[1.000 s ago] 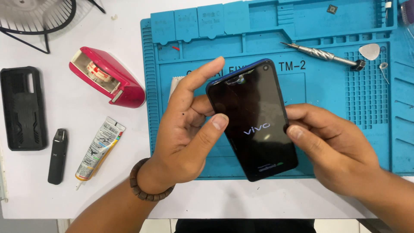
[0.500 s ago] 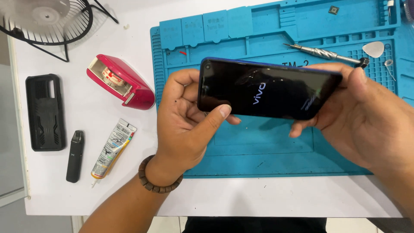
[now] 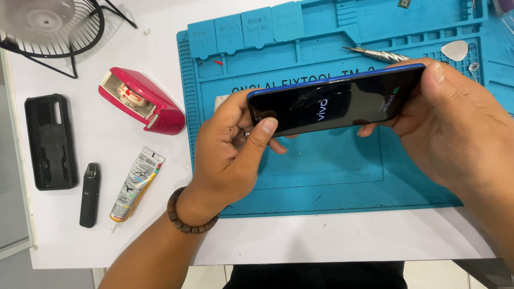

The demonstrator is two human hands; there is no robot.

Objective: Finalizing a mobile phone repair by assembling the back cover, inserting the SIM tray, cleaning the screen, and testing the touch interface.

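Both hands are gripping a dark phone point(image 3: 334, 104) sideways above the blue mat point(image 3: 332, 176), which is carrying a screwdriver point(image 3: 377, 54) and a pick point(image 3: 455, 50) near its far edge. The left hand point(image 3: 230, 150) is pinching one end, thumb on glass; the right hand point(image 3: 455, 123) is clamping the other, its wrist cut off at the frame edge.

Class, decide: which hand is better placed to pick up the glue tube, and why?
Left. The left hand holds the phone by its end nearer the glue tube; the right hand grips the far end.
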